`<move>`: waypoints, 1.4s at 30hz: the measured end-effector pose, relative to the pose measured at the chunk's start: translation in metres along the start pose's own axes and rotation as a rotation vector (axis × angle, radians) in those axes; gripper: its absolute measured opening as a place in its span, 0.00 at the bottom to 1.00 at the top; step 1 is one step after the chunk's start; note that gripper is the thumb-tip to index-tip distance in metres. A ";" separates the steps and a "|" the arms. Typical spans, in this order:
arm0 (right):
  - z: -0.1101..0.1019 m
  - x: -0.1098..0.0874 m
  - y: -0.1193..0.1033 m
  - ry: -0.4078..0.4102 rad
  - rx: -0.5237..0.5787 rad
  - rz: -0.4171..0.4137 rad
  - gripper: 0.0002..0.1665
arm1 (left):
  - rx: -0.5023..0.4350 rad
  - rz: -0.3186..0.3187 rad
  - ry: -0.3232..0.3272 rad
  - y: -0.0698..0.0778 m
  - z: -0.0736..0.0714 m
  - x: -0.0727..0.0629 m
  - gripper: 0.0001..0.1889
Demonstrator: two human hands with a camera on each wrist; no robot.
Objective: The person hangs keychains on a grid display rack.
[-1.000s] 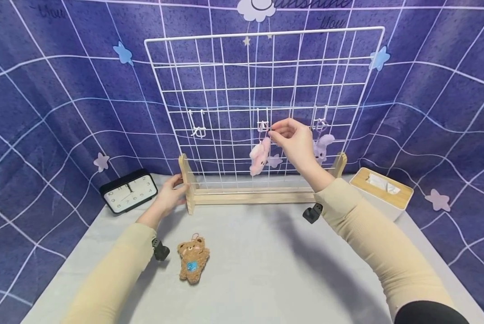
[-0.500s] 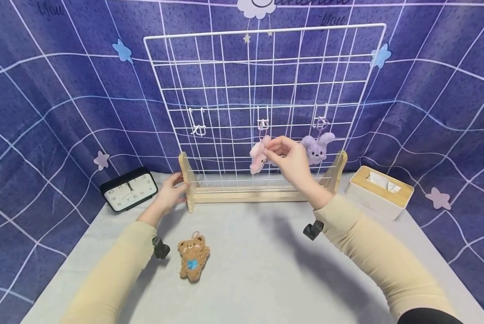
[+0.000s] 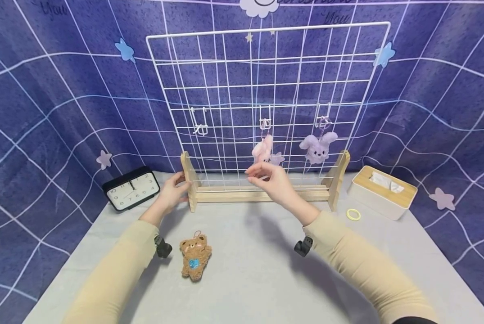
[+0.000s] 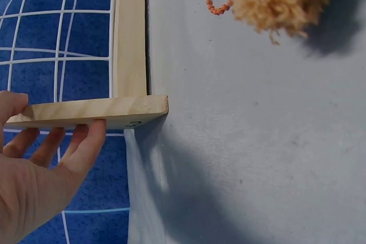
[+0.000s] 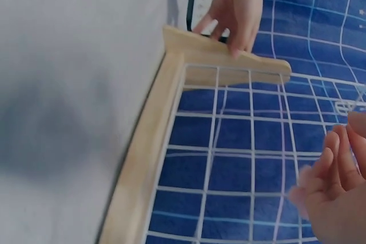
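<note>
My left hand grips the wooden end piece of the white wire grid rack, thumb on one side and fingers on the other. Just below a pink plush charm, my right hand is raised with fingers loosely bent and nothing seen between them; it overlaps the plush's lower part in the head view. The pink charm hangs by its beaded chain from the middle hook. From the right hook hangs a purple bunny plush charm. The left hook bears no charm.
A brown bear plush charm lies on the table before the rack's left end. Behind my left arm stands a black-framed clock. On the right are a tissue box and a yellow ring.
My right hand has come down from the pink charm's chain, past the plush, to just below it. The purple bunny and yellow ring have come into sight. My left hand stays on the rack.
</note>
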State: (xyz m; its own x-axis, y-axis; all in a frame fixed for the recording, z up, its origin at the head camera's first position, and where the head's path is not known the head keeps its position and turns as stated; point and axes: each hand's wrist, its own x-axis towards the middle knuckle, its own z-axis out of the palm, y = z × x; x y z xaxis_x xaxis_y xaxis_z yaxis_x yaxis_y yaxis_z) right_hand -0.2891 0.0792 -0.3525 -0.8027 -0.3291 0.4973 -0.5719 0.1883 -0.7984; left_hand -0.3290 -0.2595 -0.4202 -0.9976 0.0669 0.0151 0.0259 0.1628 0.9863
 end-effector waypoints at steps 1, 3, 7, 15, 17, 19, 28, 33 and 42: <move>0.004 -0.001 0.002 -0.023 0.002 0.005 0.09 | 0.003 0.002 0.000 0.001 0.000 -0.001 0.32; 0.012 -0.002 0.004 -0.076 0.011 0.015 0.09 | 0.005 -0.001 0.004 0.001 0.000 -0.001 0.31; 0.030 -0.004 0.009 -0.171 0.025 0.042 0.11 | 0.007 -0.002 0.008 0.000 -0.001 0.000 0.30; 0.059 -0.004 0.015 -0.215 0.019 0.081 0.09 | 0.024 -0.003 0.015 0.001 -0.002 -0.002 0.30; 0.068 -0.005 0.017 -0.235 0.014 0.085 0.08 | 0.030 -0.002 0.017 0.001 -0.003 -0.003 0.31; 0.076 -0.006 0.019 -0.263 0.010 0.090 0.08 | 0.031 0.000 0.017 0.000 -0.003 -0.004 0.31; 0.106 -0.007 0.033 -0.330 0.017 0.144 0.07 | 0.006 -0.002 -0.003 0.004 -0.002 -0.003 0.32; 0.124 -0.007 0.041 -0.398 0.006 0.162 0.09 | 0.002 0.007 0.015 -0.002 -0.004 0.000 0.31; 0.152 -0.007 0.050 -0.453 -0.068 0.221 0.06 | -0.018 0.001 0.026 -0.004 -0.002 0.002 0.30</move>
State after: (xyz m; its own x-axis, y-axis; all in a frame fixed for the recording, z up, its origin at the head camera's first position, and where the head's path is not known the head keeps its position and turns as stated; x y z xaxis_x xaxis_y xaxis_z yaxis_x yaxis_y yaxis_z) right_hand -0.2863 -0.0497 -0.4475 -0.7607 -0.6398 0.1096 -0.4181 0.3538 -0.8367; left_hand -0.3316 -0.2615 -0.4238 -0.9989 0.0414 0.0196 0.0255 0.1453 0.9891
